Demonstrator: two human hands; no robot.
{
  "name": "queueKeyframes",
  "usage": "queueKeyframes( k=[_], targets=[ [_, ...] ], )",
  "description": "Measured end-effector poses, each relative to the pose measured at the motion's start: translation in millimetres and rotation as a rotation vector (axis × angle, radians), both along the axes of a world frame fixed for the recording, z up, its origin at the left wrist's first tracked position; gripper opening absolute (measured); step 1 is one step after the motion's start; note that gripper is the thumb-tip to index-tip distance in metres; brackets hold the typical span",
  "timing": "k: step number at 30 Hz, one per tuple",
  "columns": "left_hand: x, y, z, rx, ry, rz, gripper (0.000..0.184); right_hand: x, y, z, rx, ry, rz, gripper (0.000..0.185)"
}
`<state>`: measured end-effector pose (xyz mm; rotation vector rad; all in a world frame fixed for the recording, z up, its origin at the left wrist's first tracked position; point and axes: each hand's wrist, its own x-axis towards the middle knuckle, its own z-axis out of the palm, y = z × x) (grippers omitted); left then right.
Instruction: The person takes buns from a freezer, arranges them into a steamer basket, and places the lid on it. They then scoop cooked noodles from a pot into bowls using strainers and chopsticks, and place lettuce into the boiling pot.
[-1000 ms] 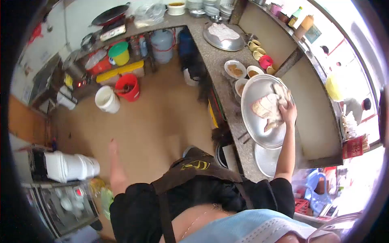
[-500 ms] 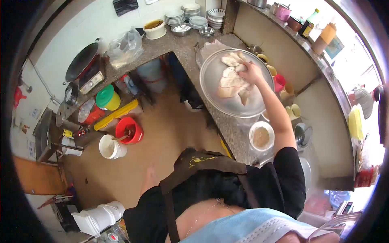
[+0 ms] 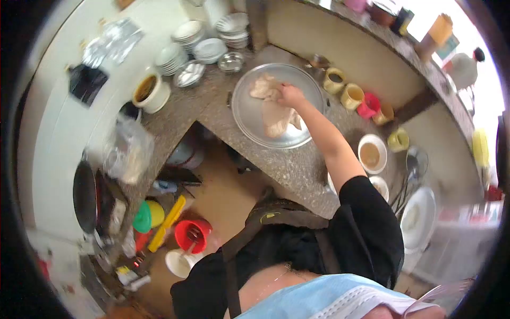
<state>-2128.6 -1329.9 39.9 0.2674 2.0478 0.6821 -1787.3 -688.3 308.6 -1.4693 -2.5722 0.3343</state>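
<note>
Near the counter's (image 3: 305,178) back corner, the pale piece (image 3: 275,119) on the tray (image 3: 245,118) points lengthwise to the front edge; your outstretched right hand (image 3: 290,96) grips it; your left hand, I cannot tell.

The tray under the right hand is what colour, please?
The tray is silvery grey, best seen in the head view.

White wall (image 3: 50,149) noted at L side; black sheet (image 3: 87,84) and silver sheet (image 3: 113,42) seen hung on it. Grey speckled c'top (image 3: 297,173) found bent at corner, backed by beige partition (image 3: 303,34) w/ ledge (image 3: 406,48) along top. Brown flr (image 3: 226,189) seen below. Strong light admitted via R-side opening (image 3: 489,64), approx. washed out.
</note>
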Motion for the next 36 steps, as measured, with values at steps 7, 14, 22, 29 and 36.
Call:
queueKeyframes(
  k=[7,14,22,29,36],
  targets=[
    [-26,320,129,0.442,-0.168,-0.05,0.027,61,-48,-17,0.035,0.469,-0.081,0.065],
    [103,373,109,0.163,-0.275,-0.922,0.025,275,-275,-32,0.202,0.905,-1.085,0.036],
    [340,354,174,-0.016,-0.675,-1.448,0.026,481,-589,-149,0.478,0.218,-1.971,0.041],
    [587,268,211,0.218,-0.795,-1.579,0.027,554,-621,-180,0.237,0.059,-1.545,0.037],
    [731,168,194,-0.016,-0.86,-1.668,0.03,549,-704,-172,0.161,0.384,-1.597,0.029]
  ],
)
